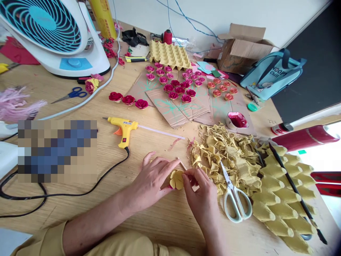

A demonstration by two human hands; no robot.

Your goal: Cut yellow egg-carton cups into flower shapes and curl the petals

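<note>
A yellow egg-carton flower [176, 179] with rounded petals is between my two hands, low over the front of the table. My left hand [151, 179] is closed around its left side, thumb beneath and fingers above. From the right, the thumb and index finger of my right hand [201, 188] pinch a petal's edge. A thin pale stick [182, 163] shows just behind the flower; I cannot tell whether it is held or lies on the table. White-handled scissors [236, 199] lie to the right of my right hand, beside a heap of torn egg-carton scraps [231, 153].
A yellow glue gun [124, 129] with its black cord lies at left. Red and pink flowers [175, 83] stand on cardboard behind, near a bowl of red paint [237, 120]. Egg cartons [279, 192] with a brush [289, 181] fill the right edge. A fan [53, 35] stands back left.
</note>
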